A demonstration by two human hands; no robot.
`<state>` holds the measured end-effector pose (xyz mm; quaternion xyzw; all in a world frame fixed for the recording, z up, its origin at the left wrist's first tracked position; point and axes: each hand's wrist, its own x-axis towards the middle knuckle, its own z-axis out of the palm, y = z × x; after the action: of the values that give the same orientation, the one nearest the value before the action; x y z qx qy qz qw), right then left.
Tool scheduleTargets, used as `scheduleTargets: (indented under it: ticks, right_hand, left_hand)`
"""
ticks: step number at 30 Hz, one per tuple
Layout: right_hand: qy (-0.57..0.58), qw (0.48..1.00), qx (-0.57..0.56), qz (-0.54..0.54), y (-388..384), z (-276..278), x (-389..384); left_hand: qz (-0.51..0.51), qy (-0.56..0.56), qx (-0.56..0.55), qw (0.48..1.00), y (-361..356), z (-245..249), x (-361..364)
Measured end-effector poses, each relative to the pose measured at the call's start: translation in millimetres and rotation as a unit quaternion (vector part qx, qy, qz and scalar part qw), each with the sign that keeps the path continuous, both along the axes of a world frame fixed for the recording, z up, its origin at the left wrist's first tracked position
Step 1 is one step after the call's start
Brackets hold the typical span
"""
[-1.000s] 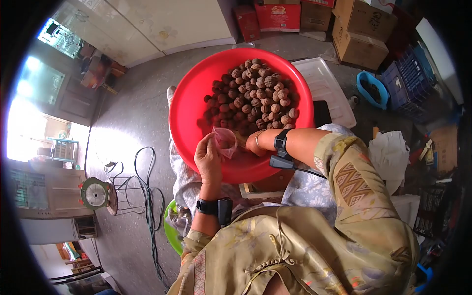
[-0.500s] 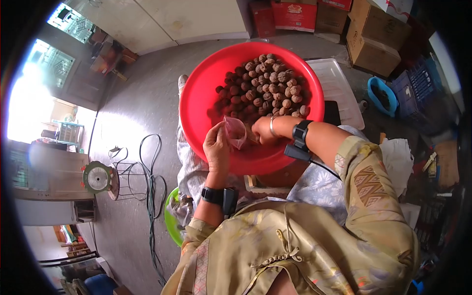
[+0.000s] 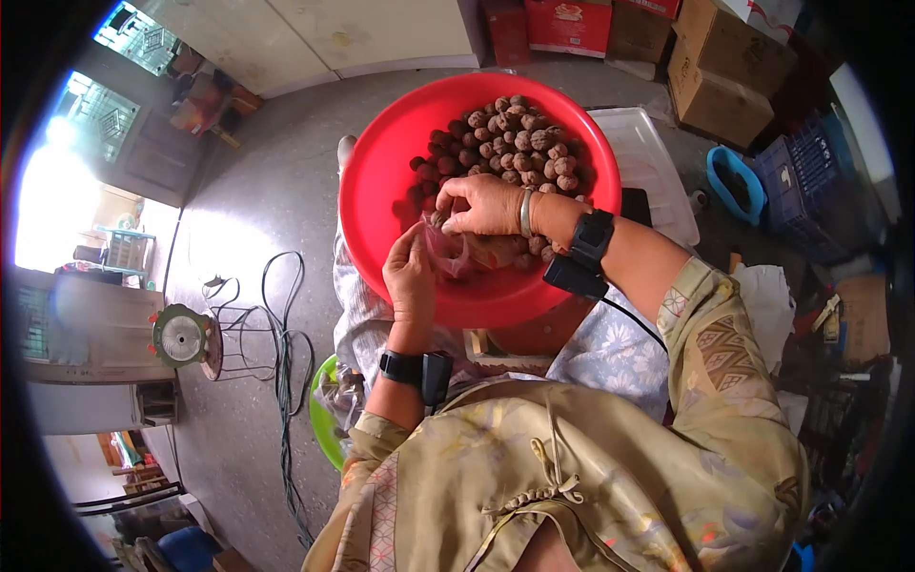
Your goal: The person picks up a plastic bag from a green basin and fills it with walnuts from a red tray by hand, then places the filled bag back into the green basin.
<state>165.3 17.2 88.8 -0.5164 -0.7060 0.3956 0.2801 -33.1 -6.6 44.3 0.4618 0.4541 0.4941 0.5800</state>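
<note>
A wide red basin [image 3: 376, 191] holds a heap of brown walnuts [image 3: 519, 143]. My left hand [image 3: 410, 276], over the basin's near left part, pinches the rim of a thin, see-through pink bag [image 3: 450, 255]. The bag hangs open inside the basin. Just above its mouth is my right hand [image 3: 484, 205], fingers curled round a walnut [image 3: 439, 218]. Part of that walnut is covered by the fingers. My right forearm crosses the near right side of the basin.
Left of my legs stands a green basin [image 3: 324, 419] with plastic bags in it. Dark cables [image 3: 283, 353] lie on the floor near a small round fan [image 3: 181, 338]. Cardboard boxes [image 3: 715, 86], a blue tub [image 3: 734, 186] and a crate [image 3: 810, 172] stand to the right.
My right hand has come up from the near side of the walnuts and moved left to the bag's mouth, with a walnut in its fingers. My left hand still holds the bag.
</note>
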Motion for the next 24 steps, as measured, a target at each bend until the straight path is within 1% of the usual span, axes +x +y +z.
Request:
scheduleTargets:
  ticks: [1, 2, 4, 5, 8, 9, 11, 12, 13, 16, 17, 19, 21, 23, 24]
  right_hand:
    - [-0.001, 1.0, -0.001, -0.002, 0.2, -2.1, 1.2]
    - [-0.007, 1.0, 0.023, -0.008, 1.4, -3.4, 2.6]
    - [-0.038, 0.997, 0.063, -0.018, 2.6, -3.9, 9.3]
    - [-0.038, 0.997, 0.063, -0.018, 2.6, -3.9, 13.6]
    - [-0.169, 0.985, 0.02, 0.012, 7.4, -22.5, 28.0]
    - [-0.169, 0.985, 0.02, 0.012, 5.8, -28.9, 30.3]
    - [-0.323, 0.945, 0.003, 0.057, 3.4, -41.4, 34.9]
    - [-0.386, 0.917, -0.035, 0.094, 3.7, -44.5, 34.2]
    - [-0.386, 0.917, -0.035, 0.094, 2.2, -48.6, 33.0]
    - [-0.488, 0.857, -0.114, 0.121, -7.7, -58.0, 23.9]
    - [-0.488, 0.857, -0.113, 0.121, -8.6, -62.8, 21.7]
    - [-0.5, 0.849, -0.064, 0.159, -9.0, -77.6, 17.2]
    - [-0.51, 0.84, -0.058, 0.175, -8.8, -84.4, 11.9]
    - [-0.523, 0.815, -0.119, 0.22, -9.5, -83.7, 6.2]
    - [-0.523, 0.815, -0.118, 0.22, -11.1, -88.5, 5.0]
  left_hand:
    - [0.006, -0.005, -0.005, 1.0, -0.7, 1.1, 0.4]
    - [0.017, -0.008, -0.011, 1.0, 1.3, -0.5, 1.4]
    - [0.011, -0.001, -0.01, 1.0, 1.3, -1.1, -0.7]
    - [0.006, 0.008, -0.007, 1.0, 1.4, -1.1, -1.8]
    - [0.004, 0.007, -0.007, 1.0, 4.5, -6.0, -2.9]
    - [0.004, 0.007, -0.007, 1.0, 4.1, -5.4, -2.8]
    - [0.004, 0.019, -0.005, 1.0, 2.7, -4.3, -2.3]
    - [0.004, 0.018, -0.005, 1.0, 2.6, -4.4, -1.9]
    - [0.005, 0.02, -0.003, 1.0, 3.1, -4.4, -1.4]
    - [-0.001, 0.02, 0.003, 1.0, 4.1, -6.0, -2.5]
    - [-0.007, 0.017, 0.006, 1.0, 4.4, -6.9, -3.0]
    - [-0.009, 0.019, 0.007, 1.0, 4.1, -6.2, -3.0]
    - [-0.01, 0.021, 0.009, 1.0, 3.8, -5.5, -3.1]
    - [-0.013, 0.018, 0.011, 1.0, 3.2, -4.4, -2.7]
    - [-0.012, 0.018, 0.011, 1.0, 2.1, -4.0, -2.2]
